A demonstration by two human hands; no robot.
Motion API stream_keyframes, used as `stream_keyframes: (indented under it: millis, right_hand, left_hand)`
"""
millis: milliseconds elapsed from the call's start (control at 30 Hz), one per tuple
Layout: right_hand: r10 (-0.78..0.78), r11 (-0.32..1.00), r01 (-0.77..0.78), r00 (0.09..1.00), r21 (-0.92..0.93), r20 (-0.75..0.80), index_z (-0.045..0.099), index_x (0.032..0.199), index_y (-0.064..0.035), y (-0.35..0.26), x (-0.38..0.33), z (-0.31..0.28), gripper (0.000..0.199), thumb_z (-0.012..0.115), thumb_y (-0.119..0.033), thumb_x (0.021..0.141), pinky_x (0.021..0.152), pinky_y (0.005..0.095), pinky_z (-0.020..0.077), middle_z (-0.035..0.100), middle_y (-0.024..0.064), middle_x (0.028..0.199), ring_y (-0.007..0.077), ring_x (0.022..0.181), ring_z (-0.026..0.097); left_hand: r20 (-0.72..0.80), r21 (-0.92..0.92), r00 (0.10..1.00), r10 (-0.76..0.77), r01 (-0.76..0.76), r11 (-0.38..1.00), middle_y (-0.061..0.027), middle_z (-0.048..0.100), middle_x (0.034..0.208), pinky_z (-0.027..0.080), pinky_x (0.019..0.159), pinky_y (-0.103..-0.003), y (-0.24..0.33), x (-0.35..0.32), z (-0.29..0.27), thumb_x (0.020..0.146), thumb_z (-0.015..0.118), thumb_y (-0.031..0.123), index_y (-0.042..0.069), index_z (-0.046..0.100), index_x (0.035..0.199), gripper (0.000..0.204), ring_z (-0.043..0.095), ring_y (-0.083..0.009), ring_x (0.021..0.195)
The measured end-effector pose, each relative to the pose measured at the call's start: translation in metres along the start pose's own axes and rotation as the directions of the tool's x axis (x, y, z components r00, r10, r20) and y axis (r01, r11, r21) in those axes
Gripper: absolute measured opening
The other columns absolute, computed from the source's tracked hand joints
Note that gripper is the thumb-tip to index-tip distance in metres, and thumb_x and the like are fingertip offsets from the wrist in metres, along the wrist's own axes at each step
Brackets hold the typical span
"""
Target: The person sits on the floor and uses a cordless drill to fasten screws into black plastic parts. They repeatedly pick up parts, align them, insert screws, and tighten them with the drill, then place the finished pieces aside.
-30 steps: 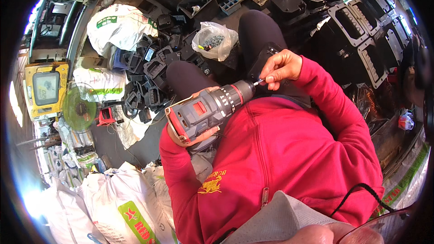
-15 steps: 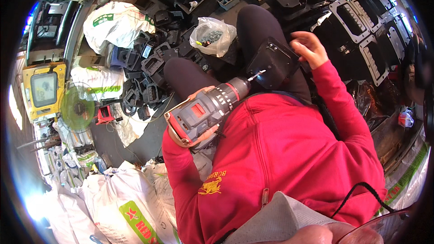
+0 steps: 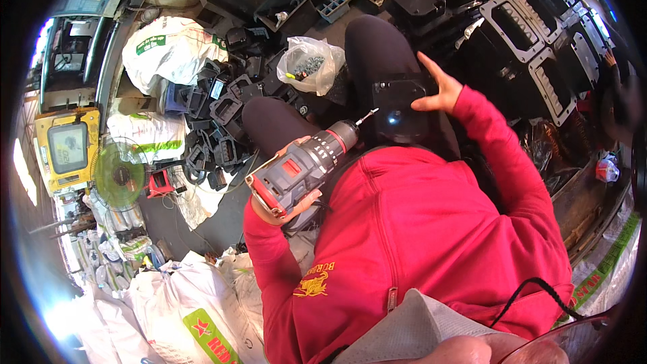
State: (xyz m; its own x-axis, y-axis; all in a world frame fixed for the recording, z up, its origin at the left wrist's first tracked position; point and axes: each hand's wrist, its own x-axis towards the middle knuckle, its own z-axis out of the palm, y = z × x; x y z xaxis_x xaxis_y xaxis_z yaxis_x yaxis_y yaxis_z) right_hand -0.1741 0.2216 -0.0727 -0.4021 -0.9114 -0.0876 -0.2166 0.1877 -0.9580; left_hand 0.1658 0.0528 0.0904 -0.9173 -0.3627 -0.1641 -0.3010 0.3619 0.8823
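Observation:
A grey and red cordless drill (image 3: 303, 168) lies across my lap, its bit pointing up and to the right. My left hand (image 3: 280, 212) grips its handle. The bit tip is just left of a black square plastic part (image 3: 397, 109) resting on my right thigh. My right hand (image 3: 439, 89) rests on the part's right edge with the fingers spread. I wear a red long-sleeved top and dark trousers.
A clear bag of screws (image 3: 311, 64) sits between my knees. Several black plastic housings (image 3: 216, 118) are piled to the left, and black frames (image 3: 532, 34) stand at the upper right. White sacks (image 3: 168, 47), a green fan (image 3: 120, 175) and a yellow machine (image 3: 67, 145) line the left.
My right hand left the drill bit and moved up and right onto the black part. The drill stayed in my left hand.

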Motion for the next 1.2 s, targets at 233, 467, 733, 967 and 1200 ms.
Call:
stream_keyframes:
  millis: [233, 467, 733, 967, 1200]
  right_hand:
    - [0.129, 0.911, -0.108, 0.991, 0.399, -0.026, 0.007, 0.149, 0.0001, 0.012, -0.035, 0.022, 0.121, 0.089, -0.021, 0.063, 0.11, 0.0357, 0.0282, 0.038, 0.019, 0.143, 0.0269, 0.133, 0.036]
    - [0.216, 0.785, -0.226, 0.972, 0.577, 0.088, 0.043, 0.134, -0.0008, 0.017, -0.066, 0.033, 0.07, 0.077, -0.021, 0.076, 0.095, 0.0336, 0.0461, 0.06, 0.0089, 0.119, 0.0185, 0.108, 0.058]
    - [-0.152, 0.191, -0.183, 0.965, 0.964, 0.214, 0.029, 0.144, -0.0045, 0.016, -0.056, 0.035, 0.079, 0.068, -0.021, 0.077, 0.106, 0.0427, 0.0367, 0.047, 0.0156, 0.136, 0.0286, 0.125, 0.048]
    - [0.052, 0.499, -0.244, 0.966, 0.832, 0.252, 0.039, 0.138, -0.0021, 0.038, -0.075, 0.043, 0.063, 0.063, -0.016, 0.082, 0.105, 0.0387, 0.0364, 0.056, 0.0134, 0.127, 0.0245, 0.119, 0.053]
    - [0.042, 0.509, -0.204, 0.976, 0.836, 0.212, 0.052, 0.128, 0.0019, -0.009, -0.029, -0.017, 0.064, 0.043, -0.05, 0.091, 0.099, 0.0402, 0.0431, 0.061, 0.0179, 0.119, 0.0268, 0.108, 0.059]
  left_hand:
    - [0.049, 0.091, 0.996, 0.072, -0.076, 0.993, -0.0113, 0.057, 0.119, 0.05, 0.086, -0.032, 0.0, 0.002, 0.005, 0.069, 0.074, 0.005, 0.0, 0.04, 0.137, 0.076, 0.062, -0.0184, 0.099]
    - [0.166, 0.174, 0.975, 0.15, -0.179, 0.968, -0.012, 0.05, 0.13, 0.04, 0.1, -0.034, 0.001, 0.016, 0.022, 0.067, 0.074, 0.009, 0.003, 0.041, 0.136, 0.077, 0.051, -0.0229, 0.118]
    - [0.113, 0.196, 0.989, 0.1, -0.121, 0.973, -0.013, 0.049, 0.132, 0.041, 0.099, -0.036, 0.01, 0.01, 0.018, 0.068, 0.074, 0.012, 0.002, 0.041, 0.135, 0.076, 0.05, -0.0249, 0.12]
    - [0.132, 0.153, 0.987, 0.087, -0.107, 0.982, -0.0133, 0.049, 0.131, 0.041, 0.099, -0.037, 0.004, 0.009, 0.02, 0.069, 0.075, 0.015, 0.002, 0.043, 0.134, 0.074, 0.05, -0.0248, 0.12]
    - [0.103, 0.326, 0.96, 0.26, -0.279, 0.903, -0.0136, 0.051, 0.129, 0.044, 0.097, -0.034, 0.015, 0.008, 0.016, 0.064, 0.076, 0.015, 0.003, 0.042, 0.135, 0.08, 0.054, -0.0235, 0.115]
